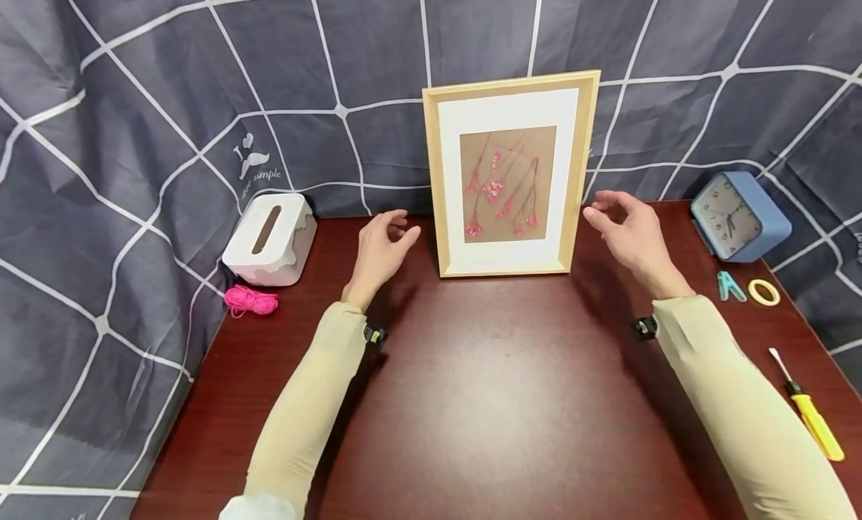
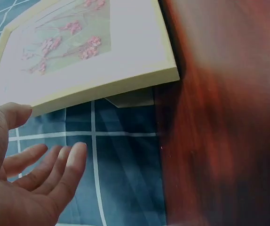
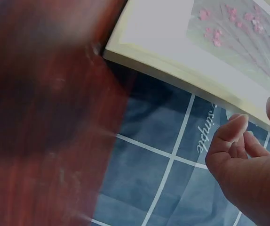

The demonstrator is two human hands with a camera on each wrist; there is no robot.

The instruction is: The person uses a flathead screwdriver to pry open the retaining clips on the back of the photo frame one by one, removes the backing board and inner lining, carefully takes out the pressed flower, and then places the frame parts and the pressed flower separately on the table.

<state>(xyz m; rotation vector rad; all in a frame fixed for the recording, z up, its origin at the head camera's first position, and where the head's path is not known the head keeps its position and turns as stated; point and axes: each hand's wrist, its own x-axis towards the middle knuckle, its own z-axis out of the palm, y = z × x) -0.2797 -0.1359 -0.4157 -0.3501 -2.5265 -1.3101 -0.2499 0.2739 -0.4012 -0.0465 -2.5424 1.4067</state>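
My left hand [image 1: 382, 245] and right hand [image 1: 629, 232] hover open and empty on either side of the picture frame [image 1: 509, 174], about equally near it. It stands upright between them, long axis vertical, leaning against the checked backdrop [image 1: 168, 93].

Head view is bright and even, lit from above, with a soft sheen on the desk [image 1: 498, 400] and faint shadows beside both forearms. Straight lines bow toward the picture edges, fisheye style. Both wrist views are dimmer with a cool cast, and the desk surface there smears into motion blur.
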